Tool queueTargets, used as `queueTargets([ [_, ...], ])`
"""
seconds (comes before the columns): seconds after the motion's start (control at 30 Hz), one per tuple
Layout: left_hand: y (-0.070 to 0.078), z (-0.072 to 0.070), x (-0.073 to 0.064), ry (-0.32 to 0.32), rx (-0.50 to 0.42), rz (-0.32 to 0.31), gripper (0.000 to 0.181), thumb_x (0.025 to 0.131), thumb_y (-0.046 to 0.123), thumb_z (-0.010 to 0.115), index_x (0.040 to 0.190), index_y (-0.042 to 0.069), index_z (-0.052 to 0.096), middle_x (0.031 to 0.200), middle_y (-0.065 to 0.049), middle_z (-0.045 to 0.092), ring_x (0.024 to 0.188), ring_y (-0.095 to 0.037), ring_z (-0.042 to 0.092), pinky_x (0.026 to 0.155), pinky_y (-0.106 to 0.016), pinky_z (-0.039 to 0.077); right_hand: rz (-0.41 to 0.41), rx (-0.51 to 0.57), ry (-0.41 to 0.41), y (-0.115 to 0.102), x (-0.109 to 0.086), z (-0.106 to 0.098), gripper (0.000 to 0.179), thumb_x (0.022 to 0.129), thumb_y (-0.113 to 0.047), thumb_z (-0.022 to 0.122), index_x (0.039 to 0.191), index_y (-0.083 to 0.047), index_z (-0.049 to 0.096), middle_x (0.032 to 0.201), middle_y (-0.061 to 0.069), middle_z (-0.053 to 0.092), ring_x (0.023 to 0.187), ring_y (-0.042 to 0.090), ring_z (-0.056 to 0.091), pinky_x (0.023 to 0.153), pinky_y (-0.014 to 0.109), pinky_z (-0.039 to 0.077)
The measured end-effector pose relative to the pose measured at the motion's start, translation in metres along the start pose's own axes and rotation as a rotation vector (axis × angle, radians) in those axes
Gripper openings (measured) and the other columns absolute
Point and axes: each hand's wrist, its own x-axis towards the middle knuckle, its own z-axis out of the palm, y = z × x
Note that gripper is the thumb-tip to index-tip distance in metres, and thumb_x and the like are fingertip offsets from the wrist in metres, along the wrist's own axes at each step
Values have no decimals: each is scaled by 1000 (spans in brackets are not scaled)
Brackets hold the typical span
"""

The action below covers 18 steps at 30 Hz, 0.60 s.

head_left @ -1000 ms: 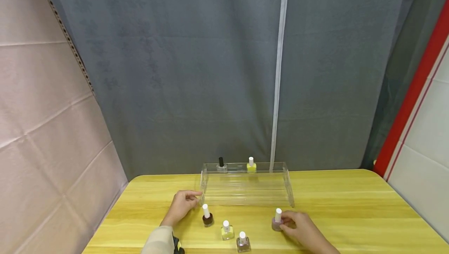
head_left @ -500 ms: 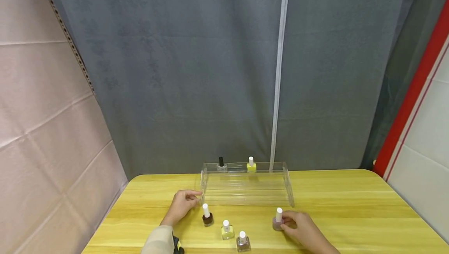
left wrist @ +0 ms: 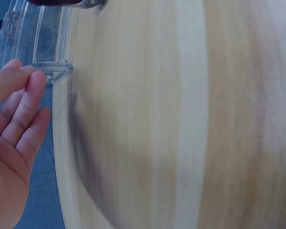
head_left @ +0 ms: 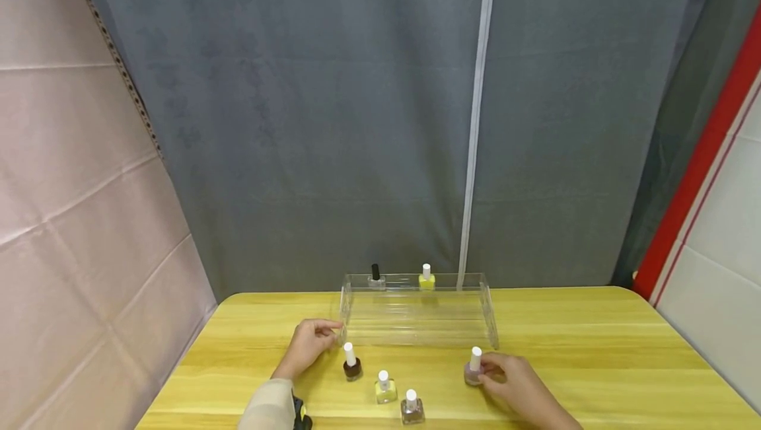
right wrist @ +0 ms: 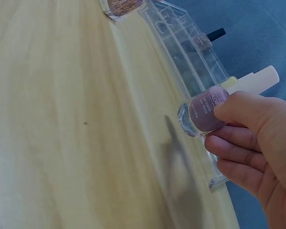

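Note:
In the head view my right hand (head_left: 517, 387) pinches a lilac nail polish bottle (head_left: 473, 375) with a white cap between thumb and fingers. Its printed label faces the right wrist camera, and the bottle (right wrist: 207, 112) is tilted there. My left hand (head_left: 309, 345) is beside a clear stepped display rack (head_left: 419, 342), its fingertips touching the left end. In the left wrist view that hand (left wrist: 19, 129) reaches the corner of the rack (left wrist: 47, 38). Between the hands stand a dark brown polish (head_left: 353, 369), a pale yellow polish (head_left: 386, 392) and a brownish polish (head_left: 413, 411), all white-capped.
On the rack's back step stand a black-capped clear polish (head_left: 376, 279) and a bright yellow polish (head_left: 427, 282). The wooden table (head_left: 594, 351) ends at a grey curtain (head_left: 327, 152), with pale cloth at both sides.
The right hand and the lilac polish have shifted slightly right and up in the head view. The left hand stays at the rack's end; the other bottles keep their places.

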Motion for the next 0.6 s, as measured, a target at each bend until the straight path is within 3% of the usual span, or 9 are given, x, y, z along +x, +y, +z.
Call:
queueTargets([
  [0.6,-2,0,1,-11,-22,6,24,82,-7,64,105,-6,67,79,-16,66,64,-23,61,53,-25,49,-132,-141,111,-12,5,-20,18,85,-16,68,99,-5,68,92,1,68,80,8,61,67,28,53],
])
